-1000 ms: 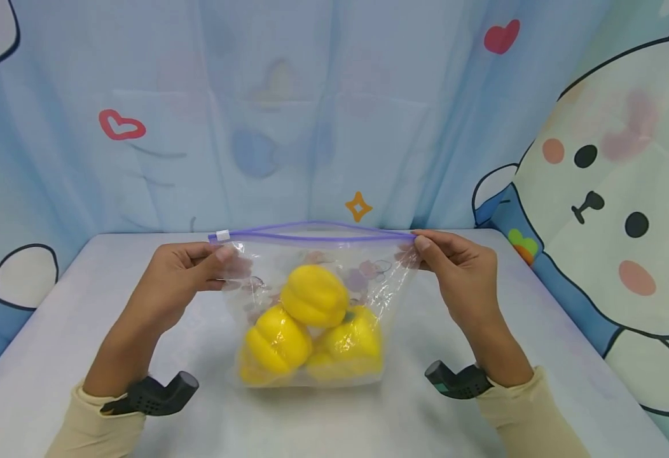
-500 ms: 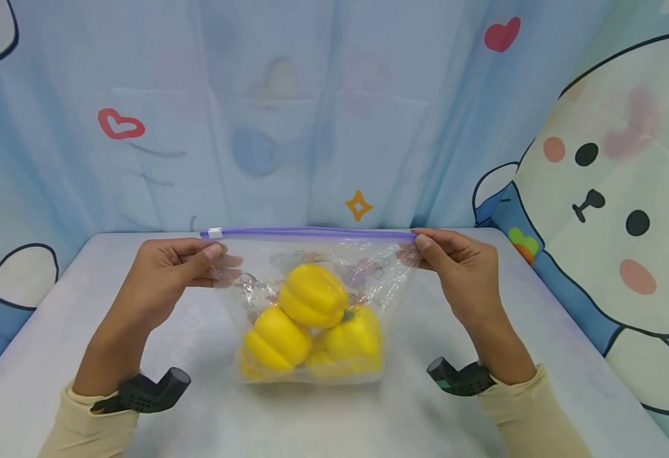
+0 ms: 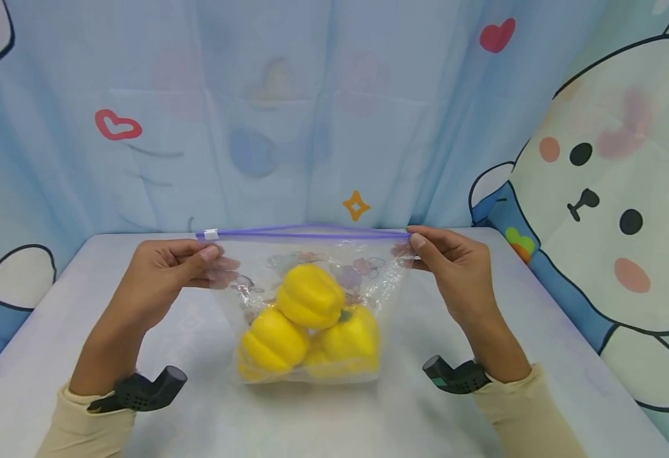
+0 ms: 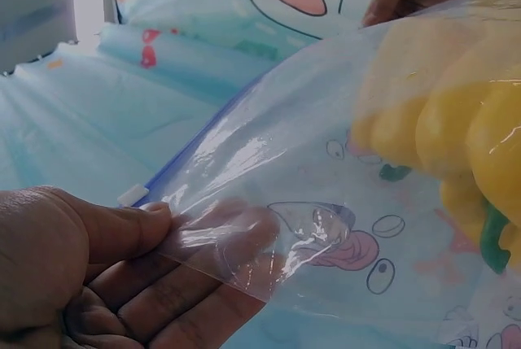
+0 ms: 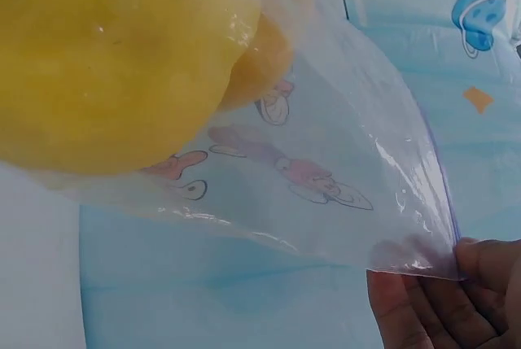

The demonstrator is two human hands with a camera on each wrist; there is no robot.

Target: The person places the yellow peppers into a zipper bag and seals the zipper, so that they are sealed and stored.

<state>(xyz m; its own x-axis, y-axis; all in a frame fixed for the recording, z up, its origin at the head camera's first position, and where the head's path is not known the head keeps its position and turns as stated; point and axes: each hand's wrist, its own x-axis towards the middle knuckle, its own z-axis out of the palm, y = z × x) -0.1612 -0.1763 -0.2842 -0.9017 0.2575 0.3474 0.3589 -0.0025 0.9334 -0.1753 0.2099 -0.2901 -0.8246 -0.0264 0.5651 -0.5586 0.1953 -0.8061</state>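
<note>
A clear slider zip bag (image 3: 385, 286) stands on the table between my hands, with yellow bell peppers inside. One pepper (image 3: 310, 296) rests on top of two others, the left pepper (image 3: 273, 343) and the right pepper (image 3: 353, 340). Along the bag's mouth runs a purple zip strip (image 3: 323, 236), whose two edges part slightly in the middle. The white slider (image 3: 211, 234) is at the strip's left end. My left hand (image 3: 163, 277) pinches the bag's upper left side, just below the slider. At the upper right corner, my right hand (image 3: 459, 273) pinches the bag with thumb and fingers.
The bag is on a white table (image 3: 208, 420). Behind it hangs a pale blue printed curtain (image 3: 289, 159), with a large white cartoon animal (image 3: 649, 191) on the right. Both wrists carry black cameras, the left camera (image 3: 148, 389) and the right camera (image 3: 455, 376).
My left hand and the slider end have moved left, stretching the bag's mouth wider. The zip edges drew close together half a second ago and now part slightly. The right hand stays almost in place.
</note>
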